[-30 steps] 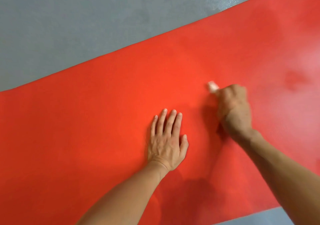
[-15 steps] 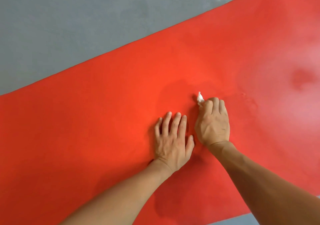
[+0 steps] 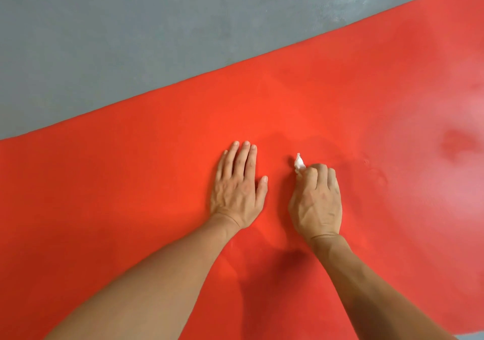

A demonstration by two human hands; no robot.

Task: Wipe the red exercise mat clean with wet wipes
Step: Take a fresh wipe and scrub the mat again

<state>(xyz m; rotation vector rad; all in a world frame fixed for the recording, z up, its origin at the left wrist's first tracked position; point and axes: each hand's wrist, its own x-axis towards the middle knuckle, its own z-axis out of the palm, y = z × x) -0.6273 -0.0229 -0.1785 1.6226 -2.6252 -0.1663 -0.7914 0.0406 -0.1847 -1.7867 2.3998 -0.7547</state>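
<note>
The red exercise mat [image 3: 131, 208] is laid flat on a grey floor [image 3: 131, 38] and is seen to run diagonally across the view, its far edge rising from left to right. The left hand [image 3: 237, 190] is placed palm down on the mat near the middle of the view, its fingers straight and held close together, nothing being held in it. The right hand [image 3: 315, 201] is set just beside it to the right, apart from it, with the fingers curled into a fist and pressed down on the mat. A small crumpled white wet wipe [image 3: 299, 163] is gripped in that fist; only a tuft of it is seen, protruding at the knuckles on the far side and resting against the mat surface. Paler, duller patches and one darker blotch [image 3: 454, 144] are noted on the mat towards the right edge of the view. A dark shadow [image 3: 275, 274] is cast on the mat between the two forearms.
</note>
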